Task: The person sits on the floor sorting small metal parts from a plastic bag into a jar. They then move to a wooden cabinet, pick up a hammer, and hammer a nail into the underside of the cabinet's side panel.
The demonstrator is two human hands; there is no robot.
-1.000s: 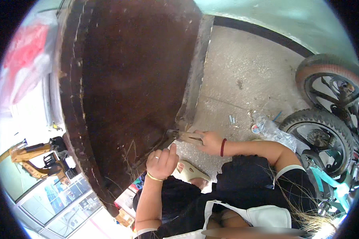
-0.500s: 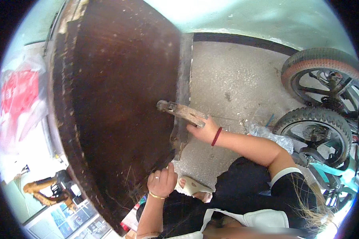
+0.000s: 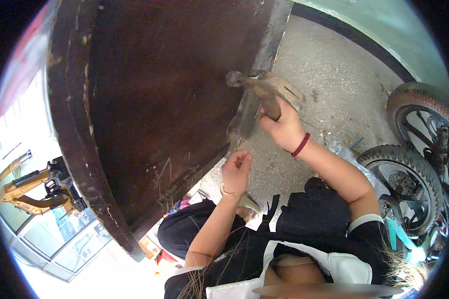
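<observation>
The left hand (image 3: 236,172) has shifted right to the near corner of the dark brown panel (image 3: 165,89); its raised finger is now curled in with the others, fingertips gathered, though whether they pinch anything cannot be told. The right hand (image 3: 286,127), fingers wrapped around the handle, has turned the claw hammer (image 3: 259,89) so that handle shows. The hammer's head is over the panel's right edge, beyond the left hand, suggesting work centred on that corner.
</observation>
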